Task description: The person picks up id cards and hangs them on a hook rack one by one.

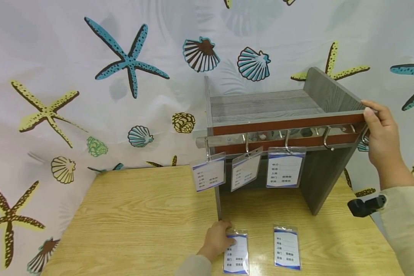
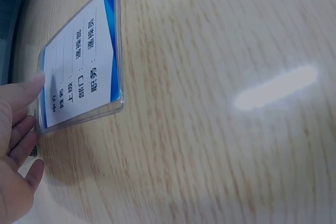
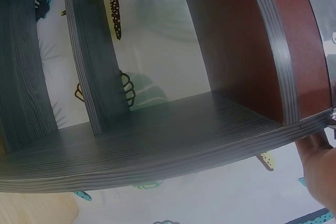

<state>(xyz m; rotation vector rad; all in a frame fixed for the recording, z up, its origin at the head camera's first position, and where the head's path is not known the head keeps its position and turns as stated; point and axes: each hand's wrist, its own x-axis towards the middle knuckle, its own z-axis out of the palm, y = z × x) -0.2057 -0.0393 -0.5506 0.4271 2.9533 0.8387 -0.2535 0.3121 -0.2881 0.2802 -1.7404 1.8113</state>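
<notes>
My right hand (image 1: 384, 134) grips the upper front right corner of a grey wooden shelf (image 1: 262, 105), thumb on the front and fingers over the side. In the right wrist view, part of that hand (image 3: 320, 169) shows beside the shelf's grey panel (image 3: 173, 135). My left hand (image 1: 215, 240) is low at the foot of the shelf's left panel. Its thumb touches the top edge of a badge in a clear sleeve (image 2: 79, 61) lying flat on the table; the other fingers lie loosely bent beside it. A second badge (image 1: 287, 247) lies to the right.
A metal hook rail (image 1: 227, 138) runs along the shelf's reddish front. Three badges hang there: a left one (image 1: 208, 172), a turned middle one (image 1: 246, 169) and a right one (image 1: 285, 168). A bare hook (image 1: 327, 138) follows. The wooden table (image 1: 134, 218) meets a patterned cloth (image 1: 72, 50) behind.
</notes>
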